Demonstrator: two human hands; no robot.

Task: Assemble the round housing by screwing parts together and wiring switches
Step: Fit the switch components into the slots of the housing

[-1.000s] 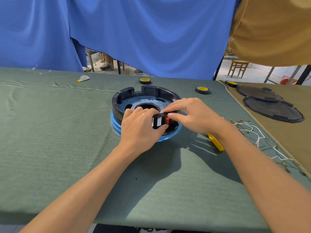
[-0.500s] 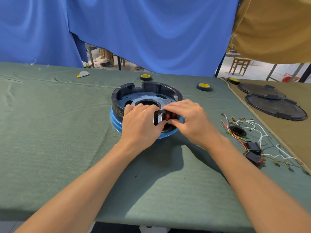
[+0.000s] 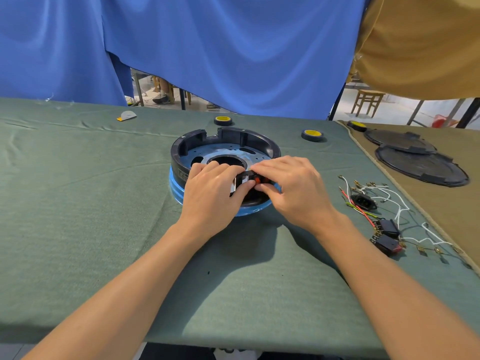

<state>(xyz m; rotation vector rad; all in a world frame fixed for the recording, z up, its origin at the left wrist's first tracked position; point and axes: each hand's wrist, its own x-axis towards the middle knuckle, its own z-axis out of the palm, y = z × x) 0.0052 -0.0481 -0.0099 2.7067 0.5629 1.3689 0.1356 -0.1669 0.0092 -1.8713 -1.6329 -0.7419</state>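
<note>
The round housing (image 3: 226,141) sits about mid-table on the green cloth (image 3: 78,203). It's a black ring wall with a couple of notches cut into the far side, stacked on a blue ring base. Inside there's a bluish plate with a big round hole in the middle and smaller holes around it, and there's a small label on the left outer wall. Both hands are at the near rim. The left hand (image 3: 210,196) has its fingers curled around a small black switch (image 3: 249,179) with an orange-red rocker, and the right hand (image 3: 293,188) pinches the same switch from the other side. Loose wires and more switches (image 3: 384,229) lie off to the right.
</note>
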